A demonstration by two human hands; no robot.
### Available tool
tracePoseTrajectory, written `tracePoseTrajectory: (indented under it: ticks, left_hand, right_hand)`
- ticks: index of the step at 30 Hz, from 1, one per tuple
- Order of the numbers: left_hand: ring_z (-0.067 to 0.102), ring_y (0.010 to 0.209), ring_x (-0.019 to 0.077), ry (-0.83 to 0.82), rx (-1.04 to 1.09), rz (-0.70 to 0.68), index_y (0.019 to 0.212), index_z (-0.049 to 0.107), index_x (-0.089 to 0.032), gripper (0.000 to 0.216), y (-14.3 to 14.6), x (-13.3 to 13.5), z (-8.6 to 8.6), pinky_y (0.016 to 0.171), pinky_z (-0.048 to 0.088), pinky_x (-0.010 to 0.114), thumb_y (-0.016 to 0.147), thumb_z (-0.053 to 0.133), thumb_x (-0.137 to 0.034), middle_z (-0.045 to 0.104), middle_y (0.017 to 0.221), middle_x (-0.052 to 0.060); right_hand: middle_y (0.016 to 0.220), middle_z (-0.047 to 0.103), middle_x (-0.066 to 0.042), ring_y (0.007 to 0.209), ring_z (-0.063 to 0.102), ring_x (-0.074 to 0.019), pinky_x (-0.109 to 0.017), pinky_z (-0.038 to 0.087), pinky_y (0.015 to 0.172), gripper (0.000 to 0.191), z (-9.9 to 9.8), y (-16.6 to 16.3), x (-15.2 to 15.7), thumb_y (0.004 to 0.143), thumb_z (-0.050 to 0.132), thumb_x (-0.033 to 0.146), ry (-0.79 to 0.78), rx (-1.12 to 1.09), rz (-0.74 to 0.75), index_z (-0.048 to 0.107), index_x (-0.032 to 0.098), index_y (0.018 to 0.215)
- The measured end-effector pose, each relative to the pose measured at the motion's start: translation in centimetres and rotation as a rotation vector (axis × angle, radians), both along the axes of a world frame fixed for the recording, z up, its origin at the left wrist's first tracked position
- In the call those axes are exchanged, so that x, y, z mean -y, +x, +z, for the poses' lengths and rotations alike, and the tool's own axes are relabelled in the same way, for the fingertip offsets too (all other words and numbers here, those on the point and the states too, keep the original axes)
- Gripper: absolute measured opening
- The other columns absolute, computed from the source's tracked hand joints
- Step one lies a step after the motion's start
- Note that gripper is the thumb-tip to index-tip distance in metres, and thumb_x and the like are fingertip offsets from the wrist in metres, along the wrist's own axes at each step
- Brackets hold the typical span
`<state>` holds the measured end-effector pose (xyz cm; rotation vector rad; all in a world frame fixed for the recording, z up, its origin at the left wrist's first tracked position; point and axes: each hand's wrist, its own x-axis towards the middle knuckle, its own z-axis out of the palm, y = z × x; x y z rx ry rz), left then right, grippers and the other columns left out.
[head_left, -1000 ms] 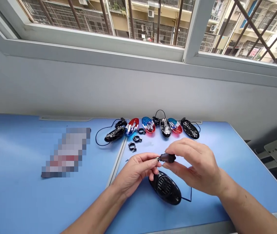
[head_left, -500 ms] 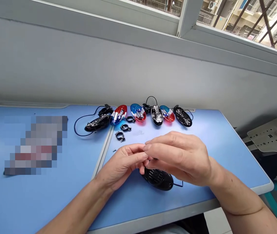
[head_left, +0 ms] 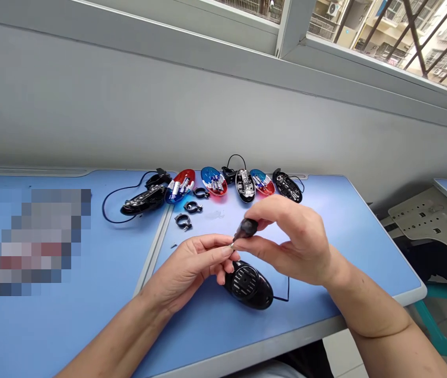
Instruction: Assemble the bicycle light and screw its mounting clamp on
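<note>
My right hand [head_left: 298, 241] pinches a small dark screwdriver handle [head_left: 247, 228] between thumb and fingers. Its metal tip points down-left to the fingertips of my left hand [head_left: 195, 268]. My left fingers are pinched together at that tip, on something too small to make out. Both hands hover just above a black oval housing [head_left: 249, 284] lying on the blue table [head_left: 89, 315], with a thin black wire running from its right side.
A row of oval parts lies at the table's back: a black base with a wire [head_left: 142, 199], red and blue lenses [head_left: 179, 186], more black bases [head_left: 287, 186]. Small black clamps [head_left: 184, 221] lie before them. A blurred item [head_left: 30, 241] lies left. The grey wall and window rise behind.
The view has dropped and shifted, so the window shows less. My hands closed together over the housing, then parted a little; the screwdriver now stands more upright in my right hand.
</note>
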<state>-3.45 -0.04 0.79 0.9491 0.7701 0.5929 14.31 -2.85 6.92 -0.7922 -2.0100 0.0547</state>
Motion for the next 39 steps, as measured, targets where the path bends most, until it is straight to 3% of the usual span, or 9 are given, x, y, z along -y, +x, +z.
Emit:
tracePoseTrajectory:
  ticks: [4,10,13,17,21,29,33,36,39]
  left_hand:
    - [0.053,0.052,0.0114,0.026,-0.011,-0.002,0.065,0.07,-0.016,0.011,-0.1,0.0,0.1,0.047,0.047,0.019,0.065,0.075,-0.026,0.064,0.059,0.001]
    - [0.053,0.051,0.0103,-0.02,-0.003,-0.002,0.07,0.071,-0.016,0.014,-0.1,-0.2,-0.1,0.048,0.047,0.019,0.067,0.076,-0.028,0.065,0.061,0.002]
    - [0.053,0.05,0.0096,-0.023,0.012,0.011,0.065,0.069,-0.015,0.014,-0.1,-0.2,-0.3,0.049,0.047,0.019,0.067,0.076,-0.028,0.065,0.06,0.002]
    - [0.053,0.053,0.0093,-0.02,0.023,0.024,0.066,0.069,-0.014,0.013,-0.1,-0.2,-0.3,0.05,0.046,0.017,0.071,0.073,-0.025,0.064,0.061,0.001]
    - [0.054,0.058,0.0111,-0.008,0.029,0.021,0.074,0.072,-0.014,0.006,-0.1,-0.1,-0.1,0.05,0.045,0.018,0.07,0.072,-0.019,0.064,0.062,0.0]
    - [0.051,0.051,0.0096,-0.037,-0.002,0.013,0.065,0.068,-0.015,0.013,-0.2,-0.5,-0.5,0.05,0.045,0.019,0.066,0.074,-0.026,0.064,0.06,0.001]
    - [0.05,0.052,0.0089,-0.037,0.018,0.009,0.06,0.067,-0.016,0.012,-0.2,-0.6,-0.6,0.05,0.044,0.018,0.063,0.075,-0.024,0.061,0.057,-0.001]
    - [0.049,0.053,0.0088,-0.029,0.013,-0.015,0.058,0.066,-0.016,0.014,-0.1,-0.5,-0.7,0.05,0.044,0.017,0.065,0.074,-0.025,0.061,0.057,-0.002]
    - [0.05,0.055,0.0101,-0.025,-0.019,-0.039,0.064,0.068,-0.017,0.012,-0.1,-0.6,-0.8,0.051,0.045,0.019,0.068,0.073,-0.028,0.063,0.061,-0.001]
  right_hand:
    - [0.081,0.065,0.0,0.073,0.063,-0.0092,-0.021,0.058,0.065,0.011,0.1,0.0,0.0,0.093,0.051,0.024,-0.014,0.072,-0.031,0.056,0.02,0.101]
    - [0.11,0.066,-0.003,0.108,0.06,-0.0106,-0.026,0.054,0.091,0.02,1.1,0.9,0.4,0.095,0.04,0.011,-0.091,0.14,0.138,0.052,0.018,0.109]
    - [0.101,0.069,-0.004,0.096,0.065,-0.0107,-0.026,0.057,0.083,0.015,1.0,0.9,0.2,0.094,0.044,0.012,-0.091,0.058,0.175,0.052,0.017,0.105]
    - [0.073,0.066,-0.001,0.067,0.062,-0.0109,-0.025,0.056,0.063,0.004,0.2,0.0,-0.3,0.089,0.058,0.019,-0.007,-0.015,0.089,0.054,0.017,0.089]
    - [0.073,0.062,0.0,0.066,0.06,-0.0099,-0.021,0.055,0.059,0.007,-0.1,-0.5,-0.4,0.092,0.052,0.023,0.062,0.003,0.006,0.057,0.018,0.092]
    - [0.112,0.065,-0.008,0.109,0.059,-0.0107,-0.025,0.051,0.094,0.021,0.9,0.9,0.2,0.094,0.042,0.009,-0.114,0.112,0.224,0.053,0.014,0.11]
    - [0.09,0.07,-0.006,0.086,0.065,-0.0115,-0.025,0.056,0.078,0.008,0.3,0.7,-0.1,0.092,0.051,0.017,-0.105,0.033,0.239,0.055,0.014,0.099]
    - [0.073,0.066,-0.002,0.066,0.061,-0.0109,-0.023,0.054,0.063,0.01,-0.4,0.0,-0.5,0.089,0.059,0.025,-0.029,-0.025,0.126,0.057,0.016,0.089]
    - [0.068,0.062,-0.001,0.062,0.057,-0.0098,-0.021,0.052,0.057,0.012,-0.8,-0.5,-0.7,0.091,0.056,0.026,0.038,-0.06,0.042,0.06,0.015,0.092]
